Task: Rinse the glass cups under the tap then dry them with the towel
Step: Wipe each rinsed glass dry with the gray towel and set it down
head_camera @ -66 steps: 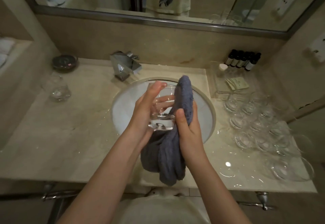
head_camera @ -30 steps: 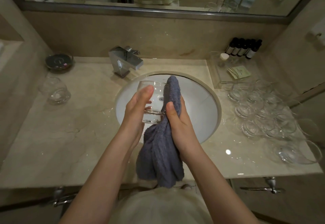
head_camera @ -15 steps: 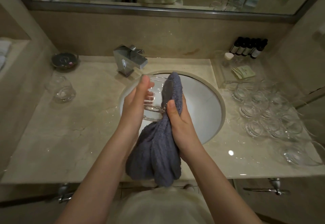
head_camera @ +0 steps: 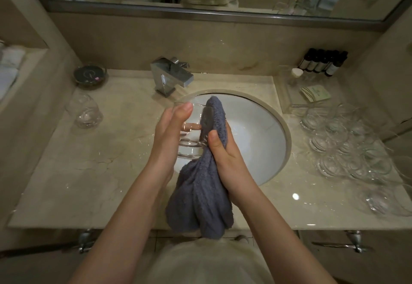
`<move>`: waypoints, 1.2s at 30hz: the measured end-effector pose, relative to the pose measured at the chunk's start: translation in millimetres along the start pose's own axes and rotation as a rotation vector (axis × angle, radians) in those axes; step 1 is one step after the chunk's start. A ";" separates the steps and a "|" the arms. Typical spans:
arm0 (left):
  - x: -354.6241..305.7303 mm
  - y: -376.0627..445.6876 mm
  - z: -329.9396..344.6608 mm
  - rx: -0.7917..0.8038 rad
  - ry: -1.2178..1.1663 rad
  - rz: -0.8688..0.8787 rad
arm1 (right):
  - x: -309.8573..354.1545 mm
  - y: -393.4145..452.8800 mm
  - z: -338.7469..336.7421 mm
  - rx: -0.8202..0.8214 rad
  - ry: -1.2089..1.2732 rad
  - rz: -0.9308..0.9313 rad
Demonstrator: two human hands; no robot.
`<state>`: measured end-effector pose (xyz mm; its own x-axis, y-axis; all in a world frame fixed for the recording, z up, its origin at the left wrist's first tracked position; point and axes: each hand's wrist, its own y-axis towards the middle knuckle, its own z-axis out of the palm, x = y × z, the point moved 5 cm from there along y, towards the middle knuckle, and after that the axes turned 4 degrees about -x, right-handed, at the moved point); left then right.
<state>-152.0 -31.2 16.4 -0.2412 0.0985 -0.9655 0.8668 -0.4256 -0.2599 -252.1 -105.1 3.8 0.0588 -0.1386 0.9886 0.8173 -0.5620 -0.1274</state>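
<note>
Over the white sink (head_camera: 256,132) my left hand (head_camera: 169,134) holds a clear glass cup (head_camera: 189,143) upright, fingers wrapped round its far side. My right hand (head_camera: 225,156) grips a grey-blue towel (head_camera: 200,194) and presses it against the cup's right side; the towel's top end rises above the rim and the rest hangs down past the counter edge. The chrome tap (head_camera: 171,76) stands behind the sink, with no water seen running.
Several clear glass cups (head_camera: 347,147) crowd the counter right of the sink. One upturned glass cup (head_camera: 85,111) sits on the left, behind it a dark dish (head_camera: 90,75). Small dark bottles (head_camera: 323,61) and a clear tray (head_camera: 310,96) stand at the back right.
The hands, cup and towel stay together over the sink. The cup has turned a little in my left hand while the towel rubs its side. The view shifted slightly.
</note>
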 end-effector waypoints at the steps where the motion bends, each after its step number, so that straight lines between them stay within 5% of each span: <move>1: -0.4 1.4 -1.0 -0.023 0.057 0.021 | -0.4 -0.4 0.3 -0.011 -0.019 -0.007; 7: -0.5 -3.6 -4.2 -0.113 0.283 0.142 | 5.8 3.2 -1.5 -0.044 -0.227 -0.134; 18: 4.1 -6.0 2.6 0.030 -0.276 -0.214 | 10.8 -5.9 -0.1 0.016 -0.335 -0.188; 23: -2.4 -1.4 7.0 0.114 -0.221 -0.110 | 11.2 -6.6 -3.2 -0.034 -0.075 -0.122; 33: -18.1 -3.0 5.4 -0.069 0.240 0.199 | 15.4 -7.3 -6.1 -0.157 -0.195 -0.216; 36: -15.5 -7.6 12.9 -0.055 0.127 0.165 | 23.1 -8.0 -3.8 -0.177 -0.196 -0.270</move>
<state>-160.4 -41.1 33.5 -0.0399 0.1455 -0.9886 0.9134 -0.3958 -0.0951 -259.4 -106.9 27.3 -0.0226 0.1825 0.9829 0.7076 -0.6916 0.1447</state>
